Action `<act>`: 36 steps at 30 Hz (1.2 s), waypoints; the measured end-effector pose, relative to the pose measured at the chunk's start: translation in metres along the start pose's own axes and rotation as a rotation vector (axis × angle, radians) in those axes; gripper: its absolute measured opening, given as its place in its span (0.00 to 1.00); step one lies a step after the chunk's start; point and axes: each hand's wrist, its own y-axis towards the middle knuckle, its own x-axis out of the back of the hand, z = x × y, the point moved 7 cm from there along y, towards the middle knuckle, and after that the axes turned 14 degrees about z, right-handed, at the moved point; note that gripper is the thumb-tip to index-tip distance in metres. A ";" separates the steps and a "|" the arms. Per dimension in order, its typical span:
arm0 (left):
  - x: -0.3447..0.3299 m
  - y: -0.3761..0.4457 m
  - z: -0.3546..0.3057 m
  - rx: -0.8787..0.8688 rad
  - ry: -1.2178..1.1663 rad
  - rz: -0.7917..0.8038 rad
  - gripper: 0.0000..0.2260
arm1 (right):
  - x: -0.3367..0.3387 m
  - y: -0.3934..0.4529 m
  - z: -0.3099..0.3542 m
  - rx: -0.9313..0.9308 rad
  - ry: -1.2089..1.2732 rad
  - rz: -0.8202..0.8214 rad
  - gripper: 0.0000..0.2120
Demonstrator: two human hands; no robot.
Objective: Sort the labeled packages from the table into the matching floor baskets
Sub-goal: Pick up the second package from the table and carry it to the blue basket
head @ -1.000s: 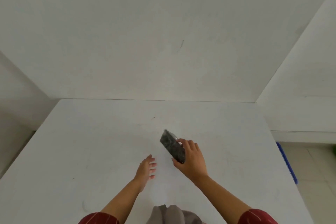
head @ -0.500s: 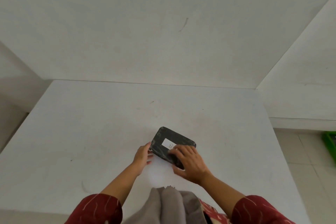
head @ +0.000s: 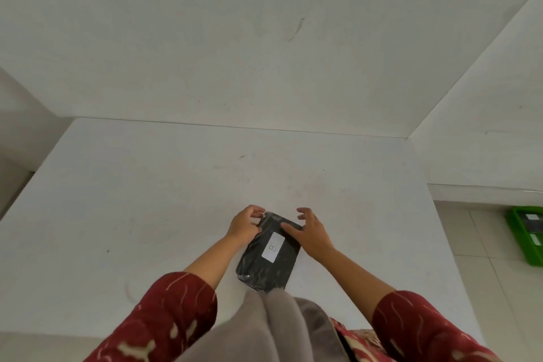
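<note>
Black package labelled B, and a green basket off at the floor's edge

We see one black package (head: pixel 269 256), a flat rounded rectangle in glossy, crinkled wrap, lying face up near the front of the white table (head: pixel 147 200), its long axis running slightly on the diagonal; a white label (head: pixel 273 247) at its centre bears a handwritten B (legible, tilted with the package). Down on the tiled floor at far right sits a green basket (head: pixel 520 241), cut off by the frame's edge, already holding dark packages with white labels whose letters we cannot read.
</note>
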 end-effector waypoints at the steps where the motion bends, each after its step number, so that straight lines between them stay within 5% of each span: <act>1: -0.004 0.001 -0.005 -0.023 0.021 0.023 0.21 | -0.005 0.003 -0.001 -0.007 0.012 0.081 0.37; 4: -0.016 0.004 -0.015 -0.068 0.045 0.069 0.20 | -0.013 0.006 -0.008 -0.012 -0.098 0.196 0.41; 9: -0.013 -0.006 0.009 0.032 -0.005 0.000 0.19 | -0.015 0.007 -0.020 0.022 -0.084 0.164 0.33; 13: 0.003 -0.031 0.067 0.291 -0.148 -0.146 0.27 | -0.012 0.003 -0.028 -0.013 0.127 0.096 0.29; 16: -0.006 -0.042 0.092 0.362 -0.365 -0.049 0.28 | -0.011 -0.005 -0.032 -0.064 0.320 0.020 0.32; 20: -0.017 -0.044 0.080 0.232 -0.461 0.076 0.22 | -0.022 -0.020 -0.028 -0.092 0.516 0.010 0.32; 26: -0.020 -0.030 0.046 0.026 -0.408 -0.065 0.19 | -0.028 -0.048 -0.032 -0.030 0.805 -0.126 0.21; 36: -0.140 0.015 -0.055 -0.127 -0.271 0.119 0.15 | 0.052 -0.158 -0.147 -0.092 1.124 -0.573 0.17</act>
